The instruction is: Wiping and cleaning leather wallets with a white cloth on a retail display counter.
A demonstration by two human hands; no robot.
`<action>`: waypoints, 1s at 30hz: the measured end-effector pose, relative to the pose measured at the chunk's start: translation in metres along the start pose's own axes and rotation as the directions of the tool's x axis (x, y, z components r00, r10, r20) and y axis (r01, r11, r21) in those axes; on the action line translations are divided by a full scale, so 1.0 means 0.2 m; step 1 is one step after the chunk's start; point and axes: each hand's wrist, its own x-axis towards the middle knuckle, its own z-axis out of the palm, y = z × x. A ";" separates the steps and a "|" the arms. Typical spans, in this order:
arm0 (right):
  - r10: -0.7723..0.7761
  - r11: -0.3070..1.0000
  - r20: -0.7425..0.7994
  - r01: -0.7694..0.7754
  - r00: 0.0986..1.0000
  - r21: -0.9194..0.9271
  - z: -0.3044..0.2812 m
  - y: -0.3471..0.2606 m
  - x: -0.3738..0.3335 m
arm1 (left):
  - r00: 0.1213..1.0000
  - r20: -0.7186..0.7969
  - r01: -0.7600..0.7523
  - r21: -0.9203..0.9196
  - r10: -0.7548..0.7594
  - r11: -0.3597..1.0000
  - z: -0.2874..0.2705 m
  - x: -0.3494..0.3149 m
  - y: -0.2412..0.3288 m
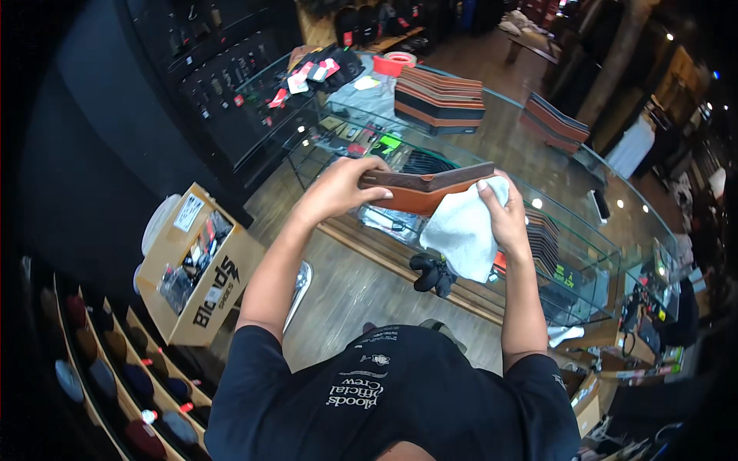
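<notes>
An open brown leather wallet (pixel 415 198) is held up in front of me, above the near edge of a glass display counter (pixel 573 173). My left hand (pixel 338 188) grips its left end, thumb on the near face and fingers behind. At the other end, my right hand (pixel 503 219) is closed on a pale grey-white cloth (pixel 465 234) and steadies the wallet's right edge. The cloth hangs down over part of the wallet's right half. Farther off on the counter stand a large row of brown and black wallets (pixel 438 107) and a smaller row of wallets (pixel 553 123).
A red tape roll (pixel 392 65) and tagged black goods (pixel 327 73) lie on the counter's far left. A dark phone-like object (pixel 599 206) lies at right. An open cardboard box (pixel 219 307) stands left, beside shelves of caps (pixel 138 376). Something black (pixel 434 275) shows below the cloth.
</notes>
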 end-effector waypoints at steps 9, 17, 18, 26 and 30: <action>-0.039 0.917 -0.129 -0.016 0.991 -0.400 -0.05 -0.10 0.08 | 0.936 -0.336 -0.042 -0.408 -0.107 0.912 0.08 0.31 -0.22; -0.233 0.817 -0.190 0.085 0.954 -0.571 -0.09 -0.02 0.55 | 0.779 -0.626 -0.128 -0.213 -0.034 0.969 0.24 0.69 -0.50; -0.179 0.828 -0.165 0.058 0.970 -0.558 -0.08 0.00 0.59 | 0.756 -0.654 -0.104 -0.137 -0.012 0.985 0.26 0.71 -0.57; -0.096 0.850 -0.065 0.047 0.993 -0.524 -0.11 0.13 0.64 | 0.840 -0.518 0.047 -0.230 -0.163 0.972 0.29 0.64 -0.57; -0.475 0.735 0.094 0.453 0.875 -0.504 -0.17 -0.14 0.62 | 0.815 -0.568 0.000 0.197 0.114 0.980 0.24 0.52 -0.21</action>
